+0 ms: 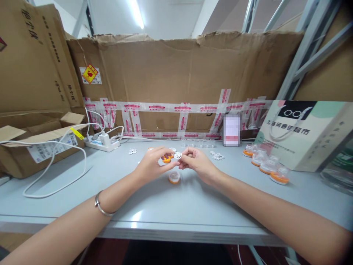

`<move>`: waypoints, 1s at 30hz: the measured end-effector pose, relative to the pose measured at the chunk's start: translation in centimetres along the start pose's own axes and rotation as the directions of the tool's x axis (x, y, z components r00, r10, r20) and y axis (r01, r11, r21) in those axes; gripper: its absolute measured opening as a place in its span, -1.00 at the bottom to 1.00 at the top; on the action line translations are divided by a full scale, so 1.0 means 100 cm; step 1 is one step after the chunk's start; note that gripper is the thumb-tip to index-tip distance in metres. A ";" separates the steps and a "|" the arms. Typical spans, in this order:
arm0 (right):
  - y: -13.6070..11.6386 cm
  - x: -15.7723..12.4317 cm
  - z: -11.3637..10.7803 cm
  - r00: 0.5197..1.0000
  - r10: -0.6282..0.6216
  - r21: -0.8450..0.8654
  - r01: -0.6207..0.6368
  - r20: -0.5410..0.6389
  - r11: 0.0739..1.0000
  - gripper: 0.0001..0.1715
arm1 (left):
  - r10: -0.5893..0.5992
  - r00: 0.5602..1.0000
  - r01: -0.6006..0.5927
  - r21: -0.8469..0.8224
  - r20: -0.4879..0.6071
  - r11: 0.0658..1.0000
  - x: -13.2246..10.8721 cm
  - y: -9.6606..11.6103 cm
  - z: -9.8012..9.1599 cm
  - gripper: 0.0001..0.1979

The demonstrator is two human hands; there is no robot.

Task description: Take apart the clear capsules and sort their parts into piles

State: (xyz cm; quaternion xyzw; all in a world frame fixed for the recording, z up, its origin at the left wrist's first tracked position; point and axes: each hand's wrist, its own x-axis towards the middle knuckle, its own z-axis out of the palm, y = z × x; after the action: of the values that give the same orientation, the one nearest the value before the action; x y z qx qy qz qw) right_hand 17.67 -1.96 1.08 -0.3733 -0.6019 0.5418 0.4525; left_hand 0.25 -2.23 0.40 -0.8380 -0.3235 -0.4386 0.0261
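A small white plastic disc with cut-out holes is held up above the table between my two hands. My left hand has its thumb and fingertips closed on the left edge of the disc. From the other side, my right hand pinches it between thumb and fingers. An orange part shows through the gap of my left hand; whether it is held or lies behind I cannot tell. Just below the hands, a clear round cup with an orange base stands upright on the grey table.
Loose white pieces lie in piles at right and left. Several clear caps line the back. A row of orange-based clear containers stands right, beside a paper bag. A phone, power strip and cardboard box surround.
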 end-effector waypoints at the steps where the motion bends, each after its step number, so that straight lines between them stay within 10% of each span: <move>1: 0.000 -0.001 0.000 1.000 -0.018 -0.004 0.018 0.006 1.000 -0.76 | -0.003 1.000 0.003 0.001 -0.016 1.000 0.000 0.001 0.000 -0.78; 9: -0.011 -0.010 0.005 0.990 -0.130 0.052 0.128 0.050 0.990 -0.71 | 0.022 0.989 -0.033 -0.077 -0.143 0.997 0.000 0.011 -0.003 -0.89; 24: -0.010 -0.006 0.002 0.993 0.043 0.046 -0.048 0.111 0.998 -0.68 | -0.085 0.996 0.080 -0.290 -0.005 0.954 0.002 0.004 -0.002 -0.81; 30: -0.007 -0.006 0.000 0.982 -0.182 -0.204 0.189 0.050 0.961 -0.73 | -0.223 0.971 0.239 -0.393 0.087 0.888 0.003 0.000 -0.003 -0.86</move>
State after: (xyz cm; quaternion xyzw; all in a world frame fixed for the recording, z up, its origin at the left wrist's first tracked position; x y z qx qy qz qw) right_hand 17.91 -2.58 1.66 -0.3523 -0.6944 0.4366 0.4506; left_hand 0.21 -2.17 0.80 -0.7897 -0.3244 -0.4788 -0.2047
